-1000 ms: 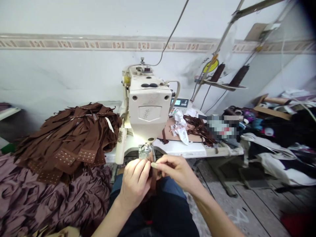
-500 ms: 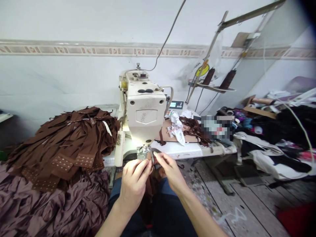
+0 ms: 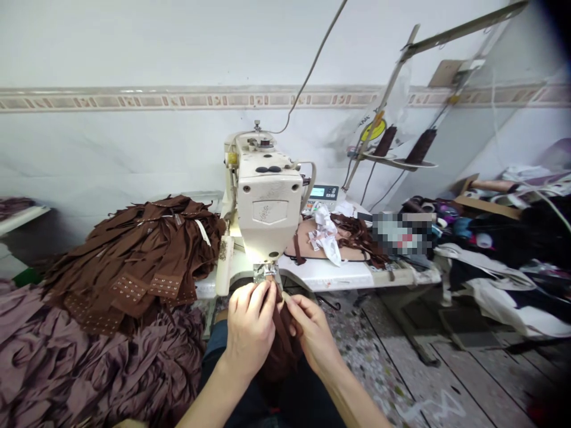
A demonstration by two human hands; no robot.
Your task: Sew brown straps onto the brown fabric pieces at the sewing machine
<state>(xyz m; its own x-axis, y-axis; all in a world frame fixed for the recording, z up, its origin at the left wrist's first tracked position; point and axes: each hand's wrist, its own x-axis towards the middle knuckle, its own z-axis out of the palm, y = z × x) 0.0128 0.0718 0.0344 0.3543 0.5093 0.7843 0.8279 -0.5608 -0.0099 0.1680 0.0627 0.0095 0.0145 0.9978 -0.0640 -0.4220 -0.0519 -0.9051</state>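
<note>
A white industrial sewing machine head [image 3: 267,202] stands in front of me, with its metal presser foot [image 3: 265,272] just above my hands. My left hand [image 3: 250,324] pinches a brown fabric strip [image 3: 281,348] right below the foot. My right hand [image 3: 312,333] grips the same brown fabric from the other side, its fingertips close to my left hand. The fabric bunches and hangs down between my hands over my lap. The needle area is hidden behind the foot and my fingers.
A heap of brown strips with hook-and-eye rows [image 3: 134,255] lies left, over mauve fabric [image 3: 89,368]. White scraps [image 3: 325,232] and brown pieces sit on the white table [image 3: 325,274]. Thread cones [image 3: 422,145] stand back right, above cluttered cloth. The floor is wooden.
My hands have drawn closer together below the presser foot, and more brown fabric now hangs between them. The view has shifted slightly.
</note>
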